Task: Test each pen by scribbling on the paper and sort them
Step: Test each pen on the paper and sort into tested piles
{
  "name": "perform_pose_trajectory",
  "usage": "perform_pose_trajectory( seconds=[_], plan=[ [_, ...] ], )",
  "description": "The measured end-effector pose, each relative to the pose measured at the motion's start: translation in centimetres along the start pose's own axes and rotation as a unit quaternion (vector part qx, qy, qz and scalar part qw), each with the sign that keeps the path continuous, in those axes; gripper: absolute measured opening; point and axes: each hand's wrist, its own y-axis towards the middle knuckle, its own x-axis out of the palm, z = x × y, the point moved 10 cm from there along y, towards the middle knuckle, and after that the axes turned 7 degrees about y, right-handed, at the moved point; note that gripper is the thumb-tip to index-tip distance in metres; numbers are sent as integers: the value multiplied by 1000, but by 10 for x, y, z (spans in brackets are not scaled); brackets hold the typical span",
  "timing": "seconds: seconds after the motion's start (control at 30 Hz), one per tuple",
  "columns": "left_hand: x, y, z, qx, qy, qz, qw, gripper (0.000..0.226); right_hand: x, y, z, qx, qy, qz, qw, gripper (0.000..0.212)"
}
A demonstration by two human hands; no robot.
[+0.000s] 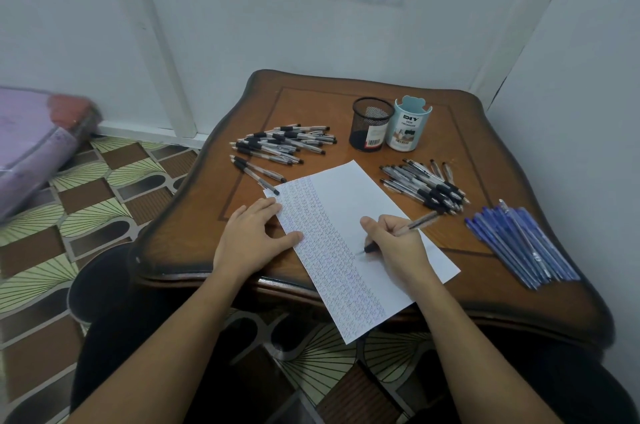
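Head view. A wooden table (311, 101) stands in a corner between pale walls. A white sheet of paper (362, 196) lies slantwise on it, its near end hanging over the table's front edge. Rows of fine scribbles cover the sheet's left portion; the right portion is bare.

The left hand (254, 233) lies flat on the left edge of the paper, fingers straight and slightly spread, thumb out across the scribbled area. It holds nothing.

The right hand (396, 243) has its fingers curled round a clear pen with a black grip (417, 222). The barrel slants up and to the right out of the hand. The tip points down-left at the boundary between scribbles and bare paper; it appears to touch the sheet, though the contact is too small to confirm.

Three groups of pens lie on the table:
- a left pile of clear pens with black grips (284, 144), beyond the left hand, the nearest one reaching the paper's far left corner;
- a right pile of similar pens (427, 186), just beyond the held pen;
- a pile of blue pens (519, 243) near the right edge of the table, well apart from the paper.

A black mesh cup (370, 124) and a light blue desk organizer (408, 127) stand upright side by side at the far side of the table. A patterned floor (86, 188) shows at left, with a blurred purple object (31, 139) on it.
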Motion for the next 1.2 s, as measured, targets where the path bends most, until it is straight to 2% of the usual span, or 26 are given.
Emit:
perform_pose_trajectory(
  seconds=[0.07,0.17,0.2,0.27,0.3,0.43,0.6,0.7,0.8,0.9,0.93,1.0,1.13,1.2],
  plan=[
    [0,0,0,-3,-1,-2,1000,75,-4,2,-3,7,15,18,1000,48],
    [1,0,0,-8,4,-10,1000,76,-7,6,-9,-1,8,23,1000,24],
    [1,0,0,-9,4,-11,1000,76,-7,7,-9,6,-6,18,1000,31],
    [1,0,-1,-8,3,-9,1000,76,-6,7,-4,27,-22,11,999,82],
    [2,0,-2,-6,1,-7,1000,76,-8,8,-3,32,-32,15,999,92],
    [2,0,-2,-4,-1,-8,1000,76,-8,8,-11,-4,-31,7,999,77],
    [2,1,-2,-2,-4,-2,1000,75,-11,3,-15,-18,19,37,999,52],
    [2,1,-3,-3,0,-2,1000,75,-17,4,-11,-20,60,54,996,20],
    [2,1,-2,-3,-1,1,1000,75,-18,-1,-13,-26,125,52,991,29],
    [2,2,-3,-3,4,2,1000,75,-16,-3,-13,-5,99,48,994,56],
    [3,2,-3,-3,6,1,1000,75,-14,-4,-13,0,85,44,995,59],
    [3,1,-4,-6,8,-3,1000,76,-8,-6,-17,-15,85,13,996,49],
    [3,1,-3,-8,7,-7,1000,75,-7,-7,-16,-17,53,-18,998,9],
    [4,2,-3,-6,6,-4,1000,75,-7,-6,-7,-4,29,-27,999,11]
  ],
)
